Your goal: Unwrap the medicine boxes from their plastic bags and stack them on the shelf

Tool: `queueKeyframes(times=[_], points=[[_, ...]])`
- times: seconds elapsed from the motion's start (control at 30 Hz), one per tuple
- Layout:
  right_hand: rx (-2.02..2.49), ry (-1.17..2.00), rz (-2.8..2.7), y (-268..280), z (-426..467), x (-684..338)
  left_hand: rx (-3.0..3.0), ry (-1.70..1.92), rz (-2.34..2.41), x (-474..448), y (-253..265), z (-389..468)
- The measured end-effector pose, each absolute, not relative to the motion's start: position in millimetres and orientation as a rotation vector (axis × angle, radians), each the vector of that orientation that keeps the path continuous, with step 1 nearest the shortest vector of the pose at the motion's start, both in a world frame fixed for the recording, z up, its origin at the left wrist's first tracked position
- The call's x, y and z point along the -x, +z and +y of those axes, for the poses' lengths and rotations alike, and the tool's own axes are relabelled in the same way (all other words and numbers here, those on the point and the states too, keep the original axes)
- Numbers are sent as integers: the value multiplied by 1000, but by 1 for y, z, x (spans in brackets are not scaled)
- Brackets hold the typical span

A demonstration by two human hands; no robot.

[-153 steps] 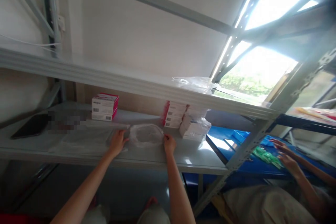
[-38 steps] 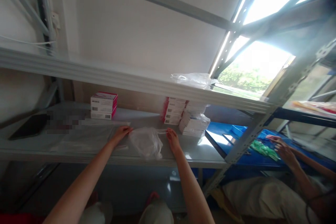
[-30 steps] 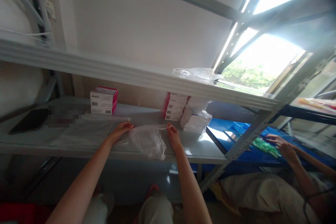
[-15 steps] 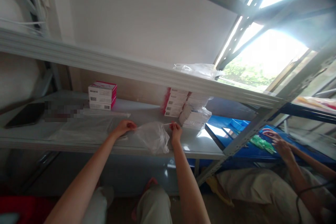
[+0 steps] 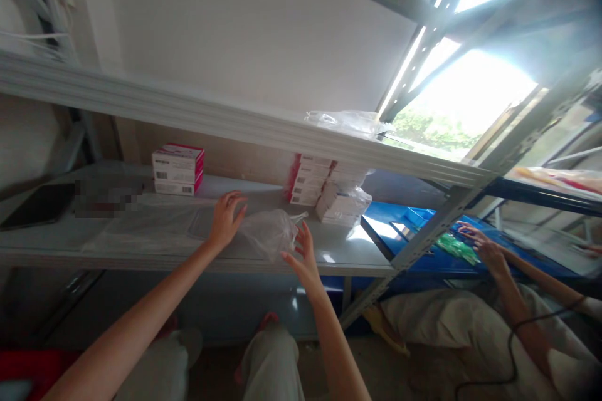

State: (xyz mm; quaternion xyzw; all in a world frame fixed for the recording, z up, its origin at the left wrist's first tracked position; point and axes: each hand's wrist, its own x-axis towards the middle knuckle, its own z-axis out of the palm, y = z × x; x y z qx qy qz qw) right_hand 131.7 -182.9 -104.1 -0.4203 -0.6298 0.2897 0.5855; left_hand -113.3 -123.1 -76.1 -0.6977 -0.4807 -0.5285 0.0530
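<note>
A clear plastic bag (image 5: 269, 232), bunched and puffed up, rests on the grey shelf between my hands. At its left side my left hand (image 5: 226, 222) is raised with fingers apart and curved, holding nothing. My right hand (image 5: 305, 257) is at the bag's right end, thumb and fingers spread; whether its fingertips touch the plastic I cannot tell. Flat clear plastic bags (image 5: 145, 225) lie on the shelf left of my left hand.
White-and-pink boxes (image 5: 176, 169) stand at the back left, more boxes (image 5: 308, 182) at the back right, some plastic-wrapped (image 5: 343, 203). A dark tablet-like slab (image 5: 37, 205) lies far left. Beyond the metal post (image 5: 423, 225), a co-worker's hands (image 5: 482, 247) handle green material (image 5: 456, 247).
Both hands have let go of the bag, which they held stretched between them. The bag has settled onto the shelf, and my left hand has risen with its fingers opened.
</note>
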Motion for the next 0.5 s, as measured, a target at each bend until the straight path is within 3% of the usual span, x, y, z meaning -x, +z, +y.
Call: queueKeyframes(times=[0.1,0.23,0.5], points=[[1041,615,-1421,-103,-195,-113,2279,-1187,-1203,96,-85,-163],[988,880,-1195,-108,-192,-98,2381,-719,-880,88,-109,-188],[842,1188,-905,-109,-200,-96,2429,-627,-936,88,-96,-185]])
